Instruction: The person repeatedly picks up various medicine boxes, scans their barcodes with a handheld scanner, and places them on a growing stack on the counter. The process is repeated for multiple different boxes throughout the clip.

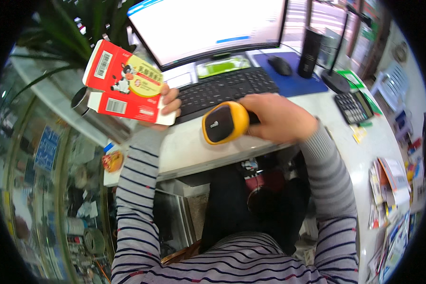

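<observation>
My left hand [167, 108] grips the right edge of a flattened red and yellow cardboard package [127, 85], which bears a cartoon cow, writing and two barcodes. The package is held up left of the black keyboard [227, 87]. In my right hand [278, 117] is a yellow and black handheld barcode scanner [220, 123], its handle wrapped by my fingers and its head pointing left over the desk's front part. The scanner and the package are apart. Behind the keyboard stands a lit computer monitor [213, 28].
A steel flask [104, 119] stands left beside a small wrapped item [112, 161]. A mouse [279, 65] and black tumbler [309, 53] are on a blue mat [298, 84]. Right are a lamp base [335, 81], a calculator [354, 106] and stacked papers [394, 181]. A glass showcase [60, 198] borders the left.
</observation>
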Available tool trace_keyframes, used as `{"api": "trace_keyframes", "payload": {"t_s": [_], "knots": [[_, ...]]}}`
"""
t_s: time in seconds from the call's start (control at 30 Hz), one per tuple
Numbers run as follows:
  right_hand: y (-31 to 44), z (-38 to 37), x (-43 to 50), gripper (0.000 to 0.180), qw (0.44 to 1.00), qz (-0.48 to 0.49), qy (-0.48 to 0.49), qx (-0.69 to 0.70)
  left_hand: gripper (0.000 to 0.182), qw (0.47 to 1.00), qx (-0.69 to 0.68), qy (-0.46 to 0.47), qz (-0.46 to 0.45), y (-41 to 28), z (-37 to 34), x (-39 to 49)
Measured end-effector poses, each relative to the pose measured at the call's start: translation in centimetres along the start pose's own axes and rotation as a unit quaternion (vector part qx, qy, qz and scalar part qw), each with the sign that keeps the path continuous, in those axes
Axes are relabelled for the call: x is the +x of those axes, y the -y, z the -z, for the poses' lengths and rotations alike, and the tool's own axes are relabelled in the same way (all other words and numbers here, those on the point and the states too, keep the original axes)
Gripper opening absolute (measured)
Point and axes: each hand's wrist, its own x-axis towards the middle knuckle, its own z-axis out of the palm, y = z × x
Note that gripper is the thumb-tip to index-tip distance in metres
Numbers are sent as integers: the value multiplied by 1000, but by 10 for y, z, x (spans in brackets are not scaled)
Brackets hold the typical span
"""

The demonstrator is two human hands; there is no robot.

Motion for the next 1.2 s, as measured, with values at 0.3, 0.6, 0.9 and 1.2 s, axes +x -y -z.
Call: {"api": "trace_keyframes", "payload": {"t_s": [0.3, 0.6, 0.9, 1.2], "knots": [[-19, -5, -31, 87, 963, 19, -230, 142, 33, 851, 298, -398, -169, 70, -97, 54], [85, 1, -317, 57, 705, -215, -672, 74, 44, 936, 346, 30, 64, 270, -204, 168], [149, 32, -563, 63, 540, -538, -647, -18, 43, 727, 636, 195, -166, 419, -244, 308], [154, 25, -565, 46, 487, -671, -374, -416, 28, 942, 327, -47, -53, 398, -200, 351]]}}
